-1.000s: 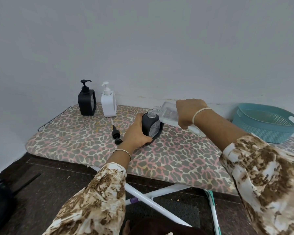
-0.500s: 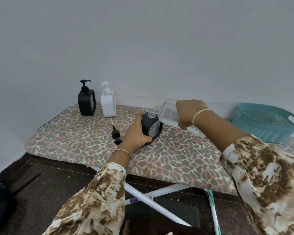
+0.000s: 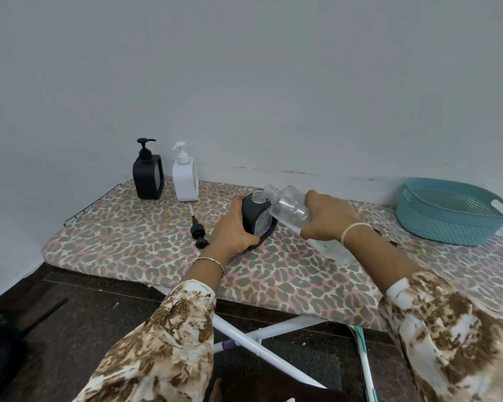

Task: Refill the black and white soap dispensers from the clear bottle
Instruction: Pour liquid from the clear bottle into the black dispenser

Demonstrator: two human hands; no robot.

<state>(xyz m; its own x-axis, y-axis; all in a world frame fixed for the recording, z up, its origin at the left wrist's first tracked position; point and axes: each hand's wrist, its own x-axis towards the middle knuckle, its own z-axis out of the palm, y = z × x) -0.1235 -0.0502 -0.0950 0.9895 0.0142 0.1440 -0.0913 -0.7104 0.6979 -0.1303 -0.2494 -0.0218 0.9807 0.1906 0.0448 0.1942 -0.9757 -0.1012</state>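
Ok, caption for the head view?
Left hand grips the uncapped black dispenser; right hand holds the clear bottle beside its neck.

Ironing board (image 3: 128, 242): dispensers (image 3: 147, 178), pump (image 3: 198, 230), basket (image 3: 447, 224)

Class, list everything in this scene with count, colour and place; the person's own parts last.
Capped black soap dispenser: one, black, board's back left.
White soap dispenser: one, white, right of it.
Open black soap dispenser: one, black, mid-board, pump off.
Loose pump: one, black, lying left of it.
Clear bottle: one, clear, tilted beside its neck.
Basket: one, teal, board's right end.
Ironing board: one, leopard-print cover.
Left hand: one, grips the open black soap dispenser.
Right hand: one, holds the clear bottle.
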